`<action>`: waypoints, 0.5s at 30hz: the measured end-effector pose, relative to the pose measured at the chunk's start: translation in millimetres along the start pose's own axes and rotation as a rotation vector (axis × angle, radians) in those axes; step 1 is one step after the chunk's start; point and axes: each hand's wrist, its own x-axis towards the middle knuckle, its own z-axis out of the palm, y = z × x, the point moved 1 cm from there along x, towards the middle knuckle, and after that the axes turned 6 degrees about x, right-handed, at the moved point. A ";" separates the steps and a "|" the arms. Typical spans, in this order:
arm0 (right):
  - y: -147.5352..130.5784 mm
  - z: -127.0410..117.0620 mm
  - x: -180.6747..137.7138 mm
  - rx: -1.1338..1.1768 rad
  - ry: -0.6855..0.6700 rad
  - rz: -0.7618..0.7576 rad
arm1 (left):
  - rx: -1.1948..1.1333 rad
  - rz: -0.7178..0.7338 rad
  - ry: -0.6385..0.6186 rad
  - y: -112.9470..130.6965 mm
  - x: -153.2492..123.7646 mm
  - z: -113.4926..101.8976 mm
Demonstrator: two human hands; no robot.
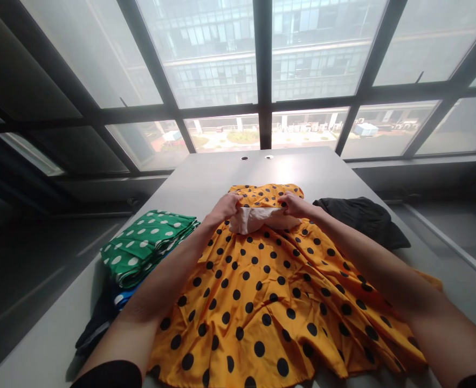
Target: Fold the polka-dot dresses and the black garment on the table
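An orange dress with black polka dots lies spread over the near part of the white table, its wide skirt toward me. At its far end, the bodice is pinched between my two hands, with a white lining showing beneath the held edge. My left hand is closed on the left side of that edge. On the right side, my right hand grips the same fabric with fingers closed. Both forearms reach across the skirt and cover parts of it.
Left of the dress is a stack of folded clothes, with a green white-dotted garment on top and blue and dark cloth below. A black folded garment lies at the right. The white table reaches large windows and has two round holes.
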 end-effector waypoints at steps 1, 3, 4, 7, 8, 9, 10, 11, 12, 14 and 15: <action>-1.7 2.7 1.4 -0.075 0.009 0.001 | 0.068 -0.011 0.011 3.9 1.0 0.5; -4.9 3.8 6.3 -0.121 0.056 0.026 | 0.129 -0.051 0.051 10.5 4.2 0.5; -6.5 1.3 9.7 -0.151 0.090 0.030 | 0.149 -0.075 0.094 12.6 7.1 -0.7; -10.8 -16.7 21.3 -0.304 0.245 -0.005 | 0.223 -0.146 0.296 13.4 21.1 -9.1; -11.7 -23.8 24.6 -0.355 0.300 -0.020 | 0.233 -0.164 0.367 12.2 26.6 -12.0; -12.3 -29.9 26.9 -0.397 0.350 -0.032 | 0.235 -0.170 0.423 10.8 31.6 -13.9; -12.4 -34.0 28.1 -0.427 0.385 -0.040 | 0.233 -0.166 0.457 9.3 35.5 -14.2; -11.8 -35.4 28.0 -0.443 0.397 -0.047 | 0.235 -0.148 0.472 8.1 37.7 -12.6; -10.6 -34.0 26.2 -0.457 0.392 -0.056 | 0.247 -0.118 0.468 7.2 37.6 -8.9; -6.1 -23.2 17.5 -0.484 0.337 -0.090 | 0.292 -0.033 0.409 6.0 29.4 4.3; -2.9 -14.7 10.9 -0.490 0.277 -0.116 | 0.315 0.017 0.363 5.3 21.4 12.8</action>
